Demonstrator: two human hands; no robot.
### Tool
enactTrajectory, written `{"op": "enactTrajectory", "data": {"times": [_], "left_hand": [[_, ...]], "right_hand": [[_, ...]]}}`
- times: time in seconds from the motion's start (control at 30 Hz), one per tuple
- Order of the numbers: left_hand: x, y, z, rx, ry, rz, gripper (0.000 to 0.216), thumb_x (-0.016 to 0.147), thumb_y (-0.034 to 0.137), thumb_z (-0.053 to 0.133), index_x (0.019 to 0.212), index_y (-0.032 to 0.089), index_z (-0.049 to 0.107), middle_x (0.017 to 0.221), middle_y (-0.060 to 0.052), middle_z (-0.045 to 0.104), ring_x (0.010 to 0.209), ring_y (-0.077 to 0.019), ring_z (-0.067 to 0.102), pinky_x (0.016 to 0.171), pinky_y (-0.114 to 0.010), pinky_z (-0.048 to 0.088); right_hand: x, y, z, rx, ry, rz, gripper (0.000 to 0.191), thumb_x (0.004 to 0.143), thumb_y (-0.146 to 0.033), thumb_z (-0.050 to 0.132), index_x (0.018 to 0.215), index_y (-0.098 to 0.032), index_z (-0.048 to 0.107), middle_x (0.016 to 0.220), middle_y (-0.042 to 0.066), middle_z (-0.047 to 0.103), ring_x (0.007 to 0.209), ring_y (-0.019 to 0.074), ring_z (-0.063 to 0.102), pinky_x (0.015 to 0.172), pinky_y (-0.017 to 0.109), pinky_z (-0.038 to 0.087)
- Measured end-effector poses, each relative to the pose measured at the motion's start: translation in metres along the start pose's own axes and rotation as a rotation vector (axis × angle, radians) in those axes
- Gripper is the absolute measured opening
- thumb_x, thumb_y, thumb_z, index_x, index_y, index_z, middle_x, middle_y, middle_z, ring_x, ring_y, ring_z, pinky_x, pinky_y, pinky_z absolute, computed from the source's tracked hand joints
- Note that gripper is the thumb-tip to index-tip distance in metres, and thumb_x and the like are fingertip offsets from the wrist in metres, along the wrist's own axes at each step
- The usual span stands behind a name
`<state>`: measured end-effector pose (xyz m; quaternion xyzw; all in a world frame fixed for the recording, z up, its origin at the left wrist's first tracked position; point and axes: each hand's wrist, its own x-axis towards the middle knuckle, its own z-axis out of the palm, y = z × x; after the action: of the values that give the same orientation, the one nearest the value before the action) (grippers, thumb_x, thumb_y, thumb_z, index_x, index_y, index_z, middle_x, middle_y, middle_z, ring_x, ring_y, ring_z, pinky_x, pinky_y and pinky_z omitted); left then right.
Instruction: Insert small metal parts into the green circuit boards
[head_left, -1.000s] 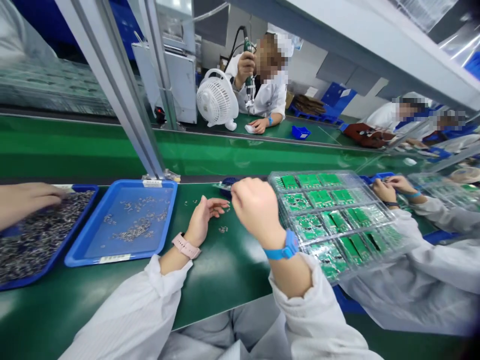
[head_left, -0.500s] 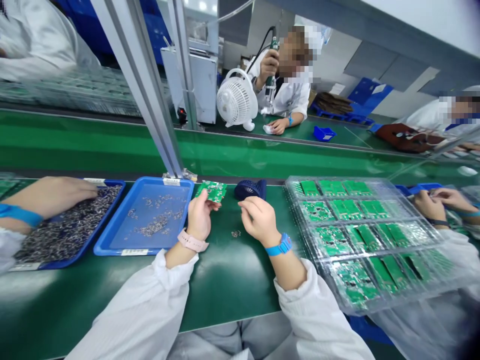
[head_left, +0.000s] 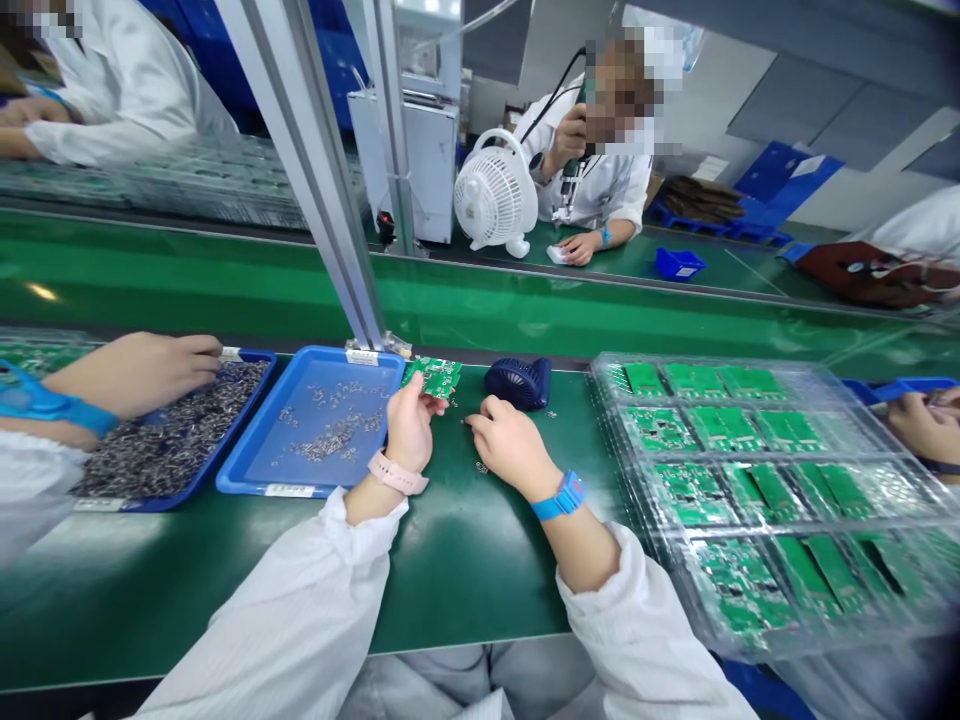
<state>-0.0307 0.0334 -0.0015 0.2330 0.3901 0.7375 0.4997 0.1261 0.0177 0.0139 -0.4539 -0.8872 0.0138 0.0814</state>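
Note:
My left hand (head_left: 409,425) grips a green circuit board (head_left: 435,377) by its near edge, thumb on top, and tilts it up above the table. To the right of the board, my right hand (head_left: 511,445) has thumb and forefinger pinched together. A tiny thing seems to show at its fingertips, too small to name. Small metal parts (head_left: 481,467) lie on the green table under that hand. Just behind it sits a dark blue fan (head_left: 517,382). Left of my left hand, a blue tray (head_left: 255,478) carries scattered small metal parts.
A co-worker's hand (head_left: 146,375) reaches over a second blue tray (head_left: 180,497) heaped with small metal parts. On the right, a clear plastic tray (head_left: 637,520) holds several green boards in compartments, with another person's hand (head_left: 919,425) beyond it. A metal post (head_left: 315,180) rises behind the trays.
The view has shifted, so the surroundings appear farther right. My right hand has come left and slightly down, closer to the board. My left hand still holds the board.

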Motion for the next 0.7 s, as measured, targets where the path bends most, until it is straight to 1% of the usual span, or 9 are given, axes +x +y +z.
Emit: {"op": "enactTrajectory", "data": {"times": [0.07, 0.1, 0.23, 0.3, 0.37, 0.43, 0.53, 0.6, 0.7], "left_hand": [[-0.001, -0.001, -0.001, 0.019, -0.005, -0.005, 0.036, 0.075, 0.051, 0.069, 0.073, 0.016, 0.06, 0.061, -0.001, 0.063, 0.051, -0.0126, 0.058, 0.047, -0.024, 0.04], [-0.001, -0.002, -0.001, 0.034, -0.007, -0.009, 0.036, 0.076, 0.051, 0.068, 0.072, 0.016, 0.059, 0.06, -0.001, 0.062, 0.05, -0.0126, 0.057, 0.047, -0.024, 0.04], [-0.005, -0.008, -0.003, 0.153, -0.065, -0.028, 0.038, 0.078, 0.052, 0.066, 0.066, 0.017, 0.06, 0.056, -0.001, 0.061, 0.051, -0.0138, 0.058, 0.051, -0.026, 0.044], [-0.008, -0.011, -0.004, 0.233, -0.112, -0.028, 0.039, 0.08, 0.052, 0.066, 0.064, 0.016, 0.061, 0.057, -0.002, 0.063, 0.054, -0.0147, 0.059, 0.055, -0.027, 0.045], [-0.009, -0.013, -0.005, 0.295, -0.147, -0.016, 0.041, 0.081, 0.051, 0.065, 0.061, 0.016, 0.062, 0.057, -0.003, 0.063, 0.055, -0.0151, 0.059, 0.057, -0.028, 0.046], [-0.01, -0.013, -0.006, 0.325, -0.164, -0.008, 0.043, 0.082, 0.051, 0.063, 0.058, 0.016, 0.062, 0.056, -0.004, 0.063, 0.056, -0.0154, 0.06, 0.059, -0.028, 0.046], [-0.01, -0.013, -0.005, 0.317, -0.162, -0.018, 0.043, 0.082, 0.052, 0.064, 0.059, 0.015, 0.062, 0.056, -0.004, 0.063, 0.056, -0.0158, 0.059, 0.058, -0.028, 0.046], [-0.01, -0.012, -0.005, 0.3, -0.158, -0.027, 0.042, 0.081, 0.052, 0.064, 0.061, 0.015, 0.063, 0.056, -0.004, 0.063, 0.056, -0.0156, 0.059, 0.057, -0.028, 0.045], [-0.009, -0.013, -0.005, 0.294, -0.154, -0.028, 0.041, 0.082, 0.052, 0.064, 0.062, 0.015, 0.063, 0.056, -0.003, 0.063, 0.055, -0.015, 0.058, 0.057, -0.028, 0.044]], "right_hand": [[-0.007, 0.003, -0.002, 0.043, 0.03, 0.016, 0.024, 0.095, -0.02, 0.048, 0.1, -0.019, 0.071, 0.098, 0.009, 0.058, 0.09, 0.0202, 0.054, 0.078, 0.031, 0.046], [-0.01, 0.005, -0.002, 0.071, 0.052, 0.033, 0.022, 0.094, -0.019, 0.05, 0.098, -0.019, 0.071, 0.098, 0.008, 0.058, 0.091, 0.0198, 0.055, 0.079, 0.031, 0.046], [-0.015, 0.014, 0.001, 0.178, 0.138, 0.1, 0.019, 0.092, -0.015, 0.053, 0.101, -0.02, 0.069, 0.099, 0.005, 0.061, 0.093, 0.018, 0.058, 0.081, 0.028, 0.047], [-0.012, 0.017, 0.005, 0.23, 0.14, 0.068, 0.018, 0.093, -0.016, 0.055, 0.103, -0.022, 0.069, 0.101, 0.004, 0.061, 0.094, 0.0169, 0.059, 0.081, 0.027, 0.047], [-0.008, 0.018, 0.009, 0.258, 0.121, 0.0, 0.018, 0.092, -0.019, 0.058, 0.105, -0.025, 0.071, 0.103, 0.003, 0.061, 0.095, 0.0164, 0.059, 0.081, 0.027, 0.048], [-0.005, 0.018, 0.011, 0.248, 0.102, -0.051, 0.018, 0.092, -0.021, 0.06, 0.104, -0.025, 0.072, 0.104, 0.004, 0.062, 0.096, 0.0171, 0.058, 0.082, 0.028, 0.048], [-0.006, 0.017, 0.008, 0.184, 0.09, -0.063, 0.018, 0.093, -0.022, 0.057, 0.105, -0.022, 0.071, 0.1, 0.005, 0.065, 0.093, 0.0194, 0.058, 0.082, 0.031, 0.048], [-0.009, 0.018, 0.003, 0.166, 0.13, -0.031, 0.021, 0.095, -0.021, 0.053, 0.107, -0.02, 0.069, 0.099, 0.006, 0.066, 0.092, 0.02, 0.059, 0.083, 0.032, 0.047], [-0.013, 0.021, -0.001, 0.187, 0.22, 0.074, 0.024, 0.096, -0.018, 0.047, 0.109, -0.02, 0.068, 0.101, 0.005, 0.067, 0.095, 0.0191, 0.06, 0.085, 0.03, 0.047]]}}
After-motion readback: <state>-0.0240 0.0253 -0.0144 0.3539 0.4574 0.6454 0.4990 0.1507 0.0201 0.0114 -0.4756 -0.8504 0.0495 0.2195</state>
